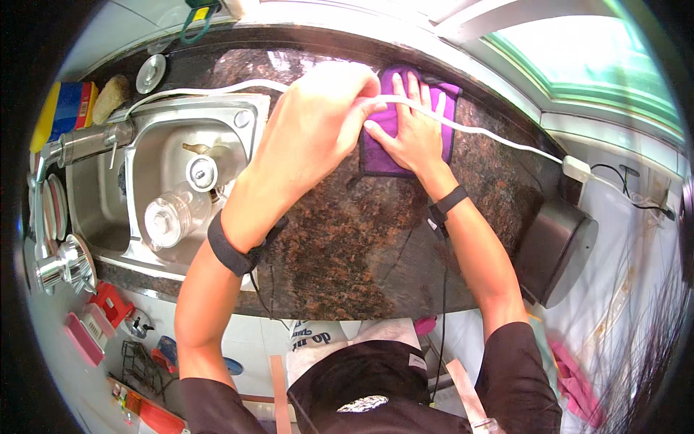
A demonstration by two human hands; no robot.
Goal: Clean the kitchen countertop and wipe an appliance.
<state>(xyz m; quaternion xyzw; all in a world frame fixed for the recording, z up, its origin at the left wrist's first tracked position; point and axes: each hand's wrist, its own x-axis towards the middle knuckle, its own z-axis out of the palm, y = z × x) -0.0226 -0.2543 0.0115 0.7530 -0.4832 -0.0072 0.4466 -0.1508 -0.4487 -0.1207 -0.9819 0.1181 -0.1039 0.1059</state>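
My left hand is raised over the speckled dark countertop, its fingers closed on a white cord that runs from behind the sink across to the right. My right hand lies spread on a folded purple cloth near the back of the counter, its fingers stretched out. The cord passes over that hand's fingers.
A steel double sink at left holds a clear jar and other vessels. A sponge and small lid sit behind it. At right are a white plug block and dark cylinder. The window borders the back.
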